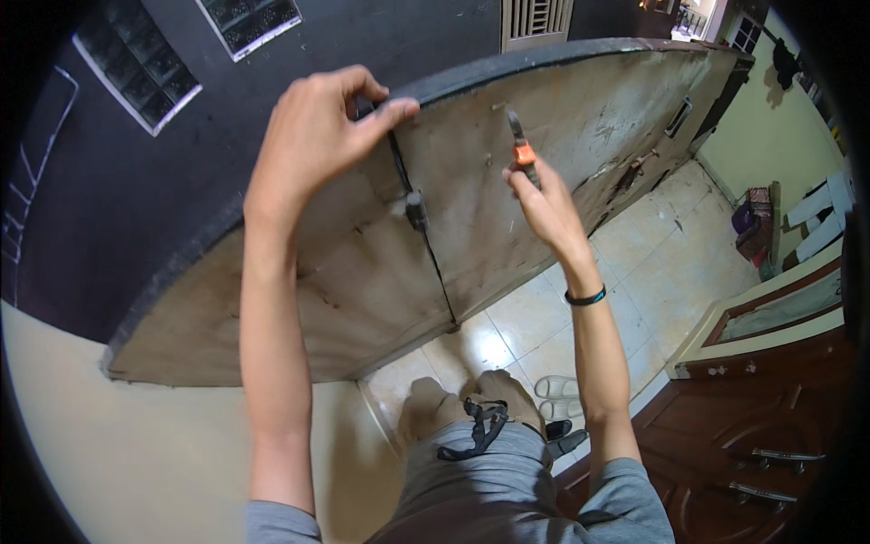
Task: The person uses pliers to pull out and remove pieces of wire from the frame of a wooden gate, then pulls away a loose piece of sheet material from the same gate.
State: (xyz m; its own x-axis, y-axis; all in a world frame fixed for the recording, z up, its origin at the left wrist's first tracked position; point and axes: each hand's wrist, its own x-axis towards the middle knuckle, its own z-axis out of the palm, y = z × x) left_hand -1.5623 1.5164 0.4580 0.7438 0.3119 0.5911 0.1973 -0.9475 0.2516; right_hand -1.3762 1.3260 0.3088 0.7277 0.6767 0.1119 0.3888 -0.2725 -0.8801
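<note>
Two bare hands are in view, one left hand (308,136) and one right hand (551,207). There is one knife (525,155), one dark wristband (584,300), one metal gate (553,122), two pale sandals (555,388), two metal pull handles (787,455), one slatted panel (536,24) and, at upper left, two dark-paned windows (138,63).
</note>
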